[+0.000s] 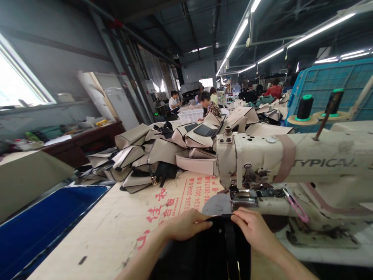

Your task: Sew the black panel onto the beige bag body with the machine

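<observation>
My left hand (183, 224) and my right hand (255, 228) both pinch the far edge of a black fabric piece (215, 252) with a strap running down its middle. They hold that edge up against the needle and presser foot (243, 194) of a cream sewing machine (291, 163) marked "TYPICAL". My left hand grips the left part of the edge with fingers curled. On the other side of the strap, my right hand's fingers are closed on the fabric.
A heap of beige and black bag parts (163, 155) lies behind the machine on a cardboard-covered table (116, 229). A blue bin (43, 229) sits left. Thread cones (304, 107) stand at right. Other people (208, 103) sit working farther back.
</observation>
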Demonstrator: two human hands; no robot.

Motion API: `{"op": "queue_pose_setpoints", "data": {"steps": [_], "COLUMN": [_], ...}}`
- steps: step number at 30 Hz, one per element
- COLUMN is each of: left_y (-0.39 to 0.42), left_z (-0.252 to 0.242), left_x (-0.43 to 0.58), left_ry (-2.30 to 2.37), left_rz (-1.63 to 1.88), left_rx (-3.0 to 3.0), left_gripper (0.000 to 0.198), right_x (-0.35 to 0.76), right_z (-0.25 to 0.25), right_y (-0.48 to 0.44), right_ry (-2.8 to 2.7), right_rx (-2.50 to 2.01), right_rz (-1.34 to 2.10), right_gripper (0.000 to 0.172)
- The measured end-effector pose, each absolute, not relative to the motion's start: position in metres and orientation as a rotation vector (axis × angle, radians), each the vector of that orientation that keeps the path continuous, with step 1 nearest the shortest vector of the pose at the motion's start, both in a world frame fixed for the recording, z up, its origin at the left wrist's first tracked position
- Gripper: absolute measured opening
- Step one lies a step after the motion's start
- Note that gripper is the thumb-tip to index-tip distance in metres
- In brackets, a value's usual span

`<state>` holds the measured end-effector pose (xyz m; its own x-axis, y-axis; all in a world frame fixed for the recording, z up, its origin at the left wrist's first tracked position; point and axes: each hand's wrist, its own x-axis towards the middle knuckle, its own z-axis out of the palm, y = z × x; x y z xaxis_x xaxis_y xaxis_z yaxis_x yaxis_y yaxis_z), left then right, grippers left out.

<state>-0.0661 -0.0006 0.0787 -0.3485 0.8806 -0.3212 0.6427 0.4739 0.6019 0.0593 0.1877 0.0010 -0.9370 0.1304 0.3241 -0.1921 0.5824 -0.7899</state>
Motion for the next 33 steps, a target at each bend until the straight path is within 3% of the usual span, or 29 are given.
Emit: {"op": "queue_pose_setpoints", "data": {"steps": [3, 8, 10, 13, 16, 19, 23, 29, 33], "left_y": [-0.002, 0.013, 0.018, 0.024, 0.03, 0.035, 0.026, 0.02, 0.055], "left_z": [0.064, 0.068, 0.071, 0.069, 0.068, 0.074, 0.077, 0.06, 0.064], "left_x": [-0.069, -0.076, -0.078, -0.076, -0.075, -0.083, -0.095, -0.11, -0.134], "left_ry": [2.191, 2.123, 2.117, 2.14, 2.091, 2.01, 1.855, 1.962, 1.968], "left_rz": [0.654, 0.748, 0.699, 0.559, 0.349, 0.223, 0.353, 0.433, 0.287], "left_rx": [1.17, 1.247, 1.293, 1.367, 1.428, 1.455, 1.383, 1.284, 1.414], "left_gripper": [0.04, 0.032, 0.029, 0.05, 0.054, 0.044, 0.021, 0.052, 0.042], "right_x": [0.058, 0.055, 0.055, 0.057, 0.059, 0.059, 0.057, 0.047, 0.039], "right_z": [0.0, -0.004, -0.005, -0.005, -0.005, -0.003, 0.0, -0.006, -0.021], "right_y": [0.182, 0.179, 0.178, 0.175, 0.175, 0.179, 0.186, 0.181, 0.169], "right_ry": [-2.454, -2.369, -2.35, -2.357, -2.404, -2.44, -2.437, -2.392, -2.175], "right_rx": [0.004, -0.102, -0.117, -0.11, -0.061, -0.041, -0.089, -0.188, -0.429], "right_rz": [1.332, 1.437, 1.445, 1.444, 1.472, 1.488, 1.499, 1.603, 1.867], "right_gripper": [0.032, 0.034, 0.034, 0.035, 0.033, 0.033, 0.036, 0.043, 0.049]}}
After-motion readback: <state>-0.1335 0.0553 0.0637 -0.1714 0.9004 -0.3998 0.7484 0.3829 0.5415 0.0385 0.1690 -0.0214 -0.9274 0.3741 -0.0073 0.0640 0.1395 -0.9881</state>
